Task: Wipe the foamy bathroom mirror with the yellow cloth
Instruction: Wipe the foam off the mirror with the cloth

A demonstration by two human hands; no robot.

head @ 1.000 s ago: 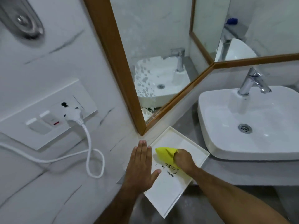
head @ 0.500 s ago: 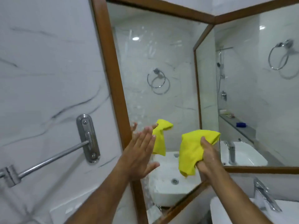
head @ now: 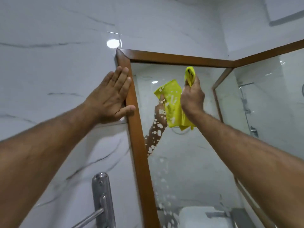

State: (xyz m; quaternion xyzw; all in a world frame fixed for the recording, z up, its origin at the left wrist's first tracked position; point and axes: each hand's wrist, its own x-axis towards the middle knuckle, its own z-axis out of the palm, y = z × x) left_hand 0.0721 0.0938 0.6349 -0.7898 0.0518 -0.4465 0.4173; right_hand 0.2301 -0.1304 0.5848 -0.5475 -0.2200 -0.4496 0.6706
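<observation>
Two hands were up: the left hand (head: pixel 111 97) lay flat, empty, bracing the wooden frame (head: pixel 139 145); the right hand (head: pixel 192 97) clenched the yellow cloth (head: pixel 190 74) against the mirror (head: pixel 181 162), where long overlapping downward strokes would probably clear the foam specks (head: pixel 158 132) below it best.

**Cloth held at the mirror's upper left corner**

A yellow cloth (head: pixel 189 76) is gripped in the right hand (head: pixel 192 97) near the top edge of the foam-spotted mirror (head: pixel 181 162). The left hand (head: pixel 110 97) is laid flat, fingers spread, against the wooden frame (head: pixel 136 129) by its upper left corner.
</observation>
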